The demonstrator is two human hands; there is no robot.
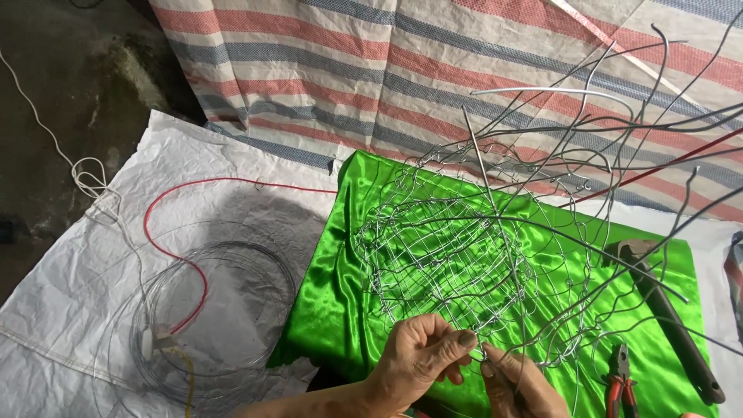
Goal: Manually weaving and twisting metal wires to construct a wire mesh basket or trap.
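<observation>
A half-woven wire mesh basket (457, 255) lies over a shiny green cloth (333, 255), with long loose wire ends (604, 131) fanning up and to the right. My left hand (418, 360) pinches the near rim of the mesh between thumb and fingers. Right beside it, my right hand (518, 383) grips a thin wire at that same rim spot. The two hands almost touch at the bottom centre of the view.
A coil of thin wire (209, 310) and a red cable (174, 255) lie on a white woven sheet (70, 310) at left. Large dark pliers (673, 317) and small red-handled pliers (619, 379) rest on the cloth at right. A striped tarp (371, 70) lies behind.
</observation>
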